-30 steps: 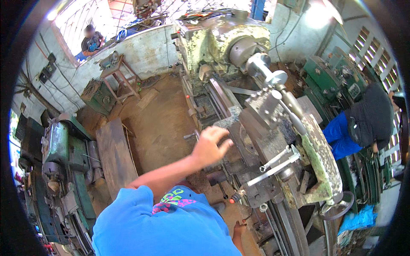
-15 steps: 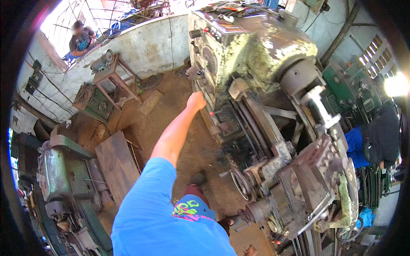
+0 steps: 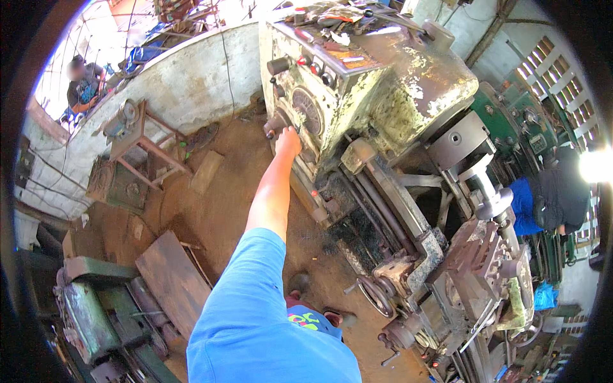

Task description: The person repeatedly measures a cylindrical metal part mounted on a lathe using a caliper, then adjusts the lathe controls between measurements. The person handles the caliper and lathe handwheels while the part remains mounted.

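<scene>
On the right of the lathe (image 3: 383,204), low down, lies a blue bag (image 3: 544,297); what is inside it, I cannot see. On the left of the lathe, beside the small desk (image 3: 135,135), there is a green box (image 3: 121,185), and its inside is also hidden. This desk carries a grinder (image 3: 121,121). At the far end of the lathe is the headstock (image 3: 424,80), and its flat top is used like a tray: loose tools (image 3: 345,19) lie there in a heap. The chuck (image 3: 458,142), on the headstock's near side, has a bright metal shaft (image 3: 488,191) in front of it.

The lathe looks old. Its pale yellow-green paint is peeling in many patches and shows dark brown metal; the bed is dark and dirty. On its front, at the far left, are a round dial (image 3: 308,110), a dark knob (image 3: 274,122) and small red buttons (image 3: 302,60). The left hand (image 3: 288,142) is there, just under the knob, with its fingers bent inward. The hand covers what is behind it, so I cannot tell if it grips something.
</scene>
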Demonstrator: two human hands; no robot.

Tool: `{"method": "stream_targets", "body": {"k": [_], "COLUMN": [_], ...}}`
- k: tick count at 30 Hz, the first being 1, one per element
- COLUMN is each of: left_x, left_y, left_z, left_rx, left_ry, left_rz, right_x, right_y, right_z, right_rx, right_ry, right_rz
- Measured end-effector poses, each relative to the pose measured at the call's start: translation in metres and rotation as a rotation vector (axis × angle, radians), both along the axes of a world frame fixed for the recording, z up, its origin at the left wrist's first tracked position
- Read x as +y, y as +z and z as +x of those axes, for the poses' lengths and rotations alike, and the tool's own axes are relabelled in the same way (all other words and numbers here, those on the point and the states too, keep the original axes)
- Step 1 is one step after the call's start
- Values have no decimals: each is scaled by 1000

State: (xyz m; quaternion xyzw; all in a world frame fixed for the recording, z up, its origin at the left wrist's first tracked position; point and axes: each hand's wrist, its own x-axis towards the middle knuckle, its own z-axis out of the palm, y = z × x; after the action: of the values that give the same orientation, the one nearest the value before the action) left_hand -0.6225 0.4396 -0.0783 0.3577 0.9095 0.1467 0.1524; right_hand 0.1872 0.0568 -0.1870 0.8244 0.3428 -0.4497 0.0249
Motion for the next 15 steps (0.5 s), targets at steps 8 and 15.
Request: {"method": "stream_targets", "body": {"k": [8,15], "left_x": [13,33], "left_y": [92,73], "left_z": [-10,-94], "left_rx": [-1,303], "left_ry": [-468,-1], "left_rz": [-120,6], "right_x": [6,-4], "right_y": [9,22], "right_z": [-27,-40], "right_rx": [35,8], "right_ry": [-56,-142], "right_rz": [-14,-72]}}
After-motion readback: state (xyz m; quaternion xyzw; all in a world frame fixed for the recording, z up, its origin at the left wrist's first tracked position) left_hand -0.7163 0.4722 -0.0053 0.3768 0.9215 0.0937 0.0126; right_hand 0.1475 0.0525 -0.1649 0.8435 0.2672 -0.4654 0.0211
